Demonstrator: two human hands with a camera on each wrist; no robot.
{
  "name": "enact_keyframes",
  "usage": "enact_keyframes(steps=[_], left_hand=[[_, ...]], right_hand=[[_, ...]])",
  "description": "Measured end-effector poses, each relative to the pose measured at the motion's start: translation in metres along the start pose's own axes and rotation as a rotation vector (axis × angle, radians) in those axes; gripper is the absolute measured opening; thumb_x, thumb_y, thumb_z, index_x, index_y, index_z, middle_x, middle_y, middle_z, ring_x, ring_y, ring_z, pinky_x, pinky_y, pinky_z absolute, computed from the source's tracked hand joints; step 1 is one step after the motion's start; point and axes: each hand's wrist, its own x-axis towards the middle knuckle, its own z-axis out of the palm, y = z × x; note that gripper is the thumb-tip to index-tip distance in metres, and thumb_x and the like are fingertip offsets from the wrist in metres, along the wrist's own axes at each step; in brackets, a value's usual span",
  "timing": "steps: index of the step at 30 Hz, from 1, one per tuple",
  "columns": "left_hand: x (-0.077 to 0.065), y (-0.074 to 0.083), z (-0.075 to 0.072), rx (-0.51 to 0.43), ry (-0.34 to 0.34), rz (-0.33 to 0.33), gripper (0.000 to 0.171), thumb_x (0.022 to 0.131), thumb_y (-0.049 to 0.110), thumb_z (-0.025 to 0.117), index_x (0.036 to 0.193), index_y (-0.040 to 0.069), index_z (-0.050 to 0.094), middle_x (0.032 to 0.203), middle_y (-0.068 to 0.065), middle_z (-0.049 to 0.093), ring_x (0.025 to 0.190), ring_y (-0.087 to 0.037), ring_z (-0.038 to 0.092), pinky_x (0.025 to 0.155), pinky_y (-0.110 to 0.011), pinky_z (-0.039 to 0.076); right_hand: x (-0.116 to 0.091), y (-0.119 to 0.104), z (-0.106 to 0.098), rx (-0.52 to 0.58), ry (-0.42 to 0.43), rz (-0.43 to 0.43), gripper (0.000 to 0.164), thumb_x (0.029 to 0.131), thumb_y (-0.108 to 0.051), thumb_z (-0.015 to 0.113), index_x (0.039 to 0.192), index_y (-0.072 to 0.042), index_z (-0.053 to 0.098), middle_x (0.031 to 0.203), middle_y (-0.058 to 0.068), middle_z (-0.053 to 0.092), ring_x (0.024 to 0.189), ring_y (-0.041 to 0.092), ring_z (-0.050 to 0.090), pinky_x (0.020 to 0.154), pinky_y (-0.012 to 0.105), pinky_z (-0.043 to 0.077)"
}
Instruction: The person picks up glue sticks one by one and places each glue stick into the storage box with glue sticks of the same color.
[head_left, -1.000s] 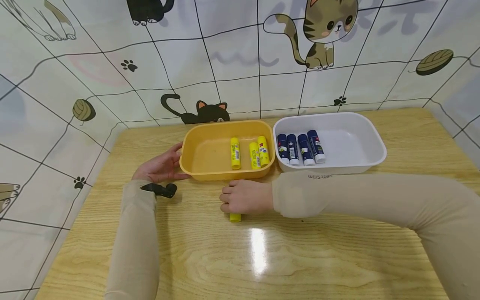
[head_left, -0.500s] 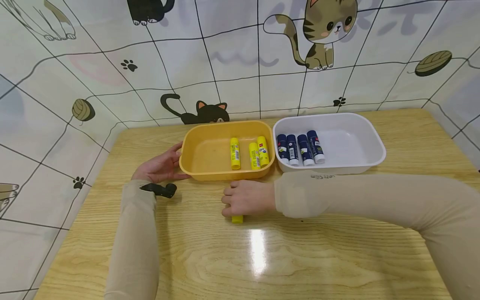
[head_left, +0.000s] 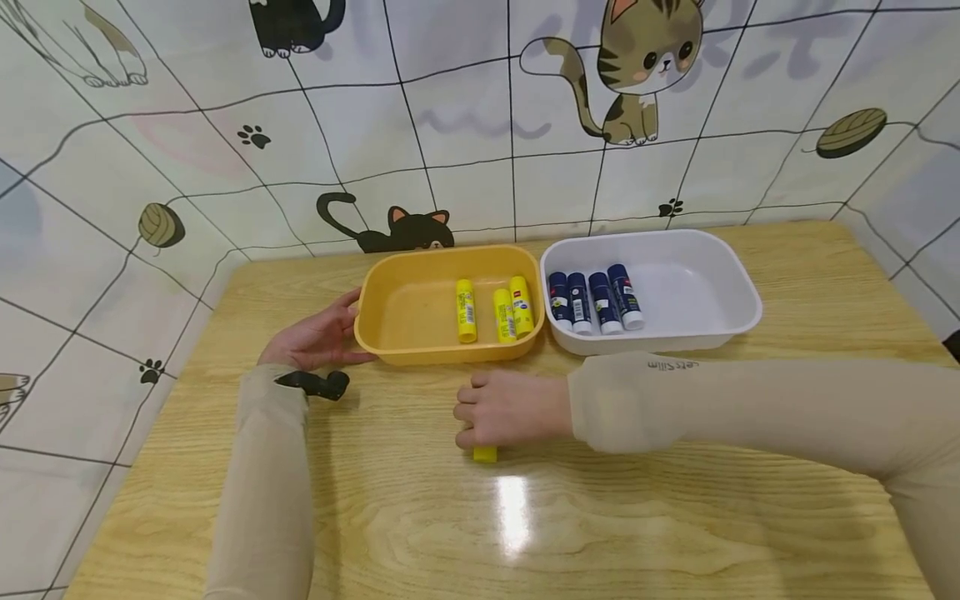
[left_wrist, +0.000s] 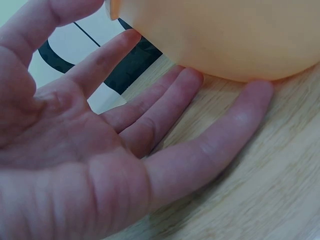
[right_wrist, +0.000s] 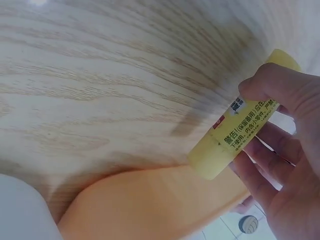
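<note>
My right hand [head_left: 513,408] holds a yellow glue stick [right_wrist: 212,157] between thumb and fingers, in front of the orange bin [head_left: 408,321]. In the head view only the near end of that stick shows under the hand. The right wrist view shows printed black text along its side. At the bin's left end, my left hand [head_left: 311,337] touches the wall with fairly straight, spread fingers; its fingertips [left_wrist: 260,90] meet the lower wall in the left wrist view. Inside the bin lie several yellow glue sticks [head_left: 467,311], one apart from the pair at the right.
A white bin [head_left: 697,292] stands against the orange one on its right. Several dark blue glue sticks [head_left: 600,302] lie along its left side. Both bins sit on a wooden table [head_left: 405,517], near a wall [head_left: 465,133] with cat drawings.
My right hand has moved slightly right and toward me with the glue stick. The left hand keeps its place at the bin. The head view has shifted a little.
</note>
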Motion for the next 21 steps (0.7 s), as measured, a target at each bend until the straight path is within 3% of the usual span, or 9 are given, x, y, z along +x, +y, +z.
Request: enact_keyframes(steps=[7,14,21], left_hand=[[-0.001,-0.001,0.0,-0.027,0.018,0.001,0.053,0.105,0.019,0.039,0.153,0.033,0.021,0.135,-0.005,0.038,0.117,-0.024,0.046,0.101,-0.059,0.034],[-0.002,-0.001,0.0,-0.032,0.031,0.007,0.053,0.105,0.019,0.039,0.153,0.032,0.022,0.137,-0.005,0.037,0.118,-0.024,0.046,0.101,-0.06,0.033],[-0.002,0.0,0.0,-0.009,0.013,0.015,0.053,0.105,0.018,0.038,0.153,0.031,0.022,0.135,-0.005,0.042,0.117,-0.024,0.048,0.102,-0.06,0.033]], right_hand=[[-0.008,-0.002,-0.016,-0.016,0.036,0.025,0.018,0.097,-0.021,0.056,0.112,-0.026,0.065,0.108,-0.004,0.063,0.098,0.016,0.054,0.084,0.03,0.046],[-0.016,0.006,-0.037,0.003,0.011,0.087,0.023,0.097,-0.017,0.057,0.119,-0.025,0.061,0.116,-0.003,0.06,0.107,0.018,0.052,0.093,0.033,0.044],[-0.024,0.021,-0.051,0.012,-0.013,0.136,0.03,0.093,-0.014,0.066,0.121,-0.023,0.058,0.122,0.0,0.058,0.115,0.02,0.051,0.098,0.034,0.041]])
